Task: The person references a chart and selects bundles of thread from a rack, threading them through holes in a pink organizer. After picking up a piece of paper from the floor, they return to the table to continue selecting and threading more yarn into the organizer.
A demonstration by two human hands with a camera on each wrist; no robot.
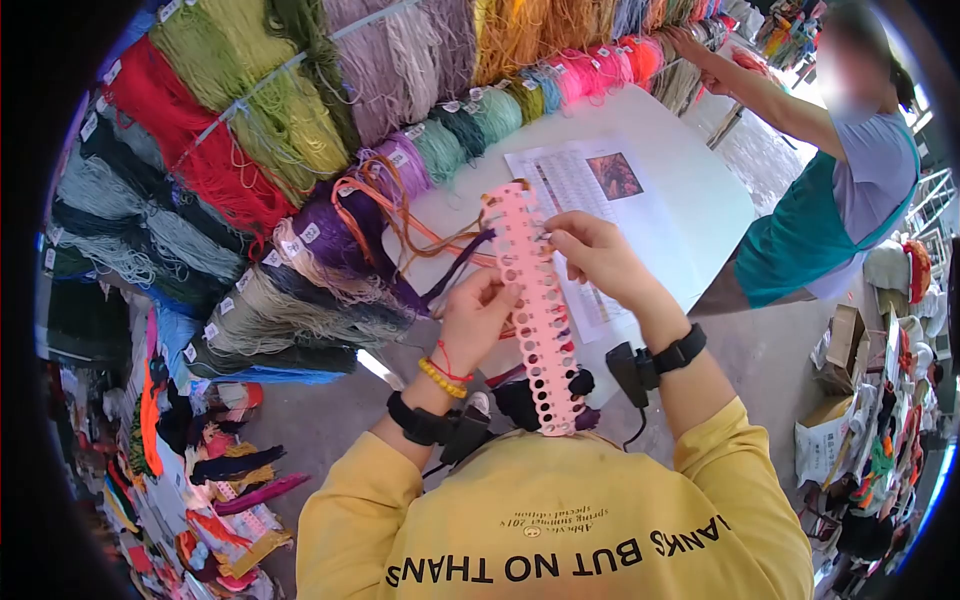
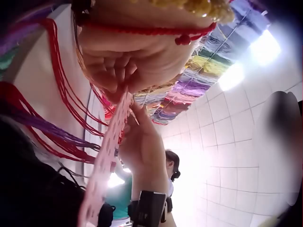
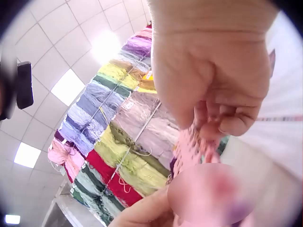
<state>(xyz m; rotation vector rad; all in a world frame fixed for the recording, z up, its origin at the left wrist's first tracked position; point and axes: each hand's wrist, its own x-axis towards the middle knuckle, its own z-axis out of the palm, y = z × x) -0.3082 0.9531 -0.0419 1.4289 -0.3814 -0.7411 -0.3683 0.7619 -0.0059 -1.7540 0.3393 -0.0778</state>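
A long pink strip (image 1: 528,290) with round holes down both edges, a thread organizer card, stands between the two hands over the table's near side. The left hand (image 1: 478,318) grips its left edge around mid-length, thumb on the front. Near the top, the right hand (image 1: 597,255) pinches the right edge with thumb and curled fingers; I cannot tell whether a thread is also between them. Orange and brown threads (image 1: 425,240) and a dark purple thread (image 1: 460,265) hang from the strip's left side. Red threads (image 2: 64,94) trail from it in the left wrist view.
A white table (image 1: 700,220) bears a printed sheet (image 1: 580,170) with a colour picture. Racks of coloured thread skeins (image 1: 250,110) with number tags line the far left. Another person (image 1: 840,190) in a teal apron reaches to the rack at right. Boxes (image 1: 845,345) stand on the floor.
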